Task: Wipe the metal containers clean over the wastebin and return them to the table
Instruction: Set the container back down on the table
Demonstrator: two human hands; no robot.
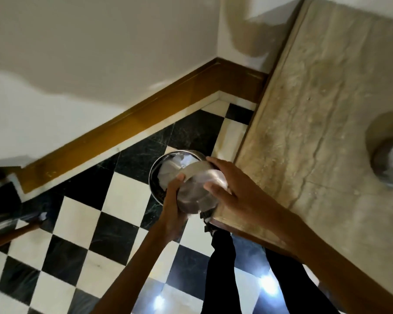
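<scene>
I hold a round metal container [194, 196] tilted, its base towards me, just above a round metal wastebin [156, 175] on the floor. White crumpled paper [170, 166] lies inside the bin. My left hand [174, 207] grips the container's left rim from below. On its right side my right hand [229, 191] clasps it, thumb on the base; a white patch shows under the fingers, and I cannot tell whether it is tissue. A second metal container [391, 164] stands on the marble table [315, 105], cut off by the right edge.
The table's wooden edge [243, 139] runs right beside the bin and my right hand. The floor is black-and-white chequered tile [96, 223], with a brown skirting board [127, 125] along the wall. My dark-trousered legs [220, 268] stand below. A dark blurred object [7, 220] is at far left.
</scene>
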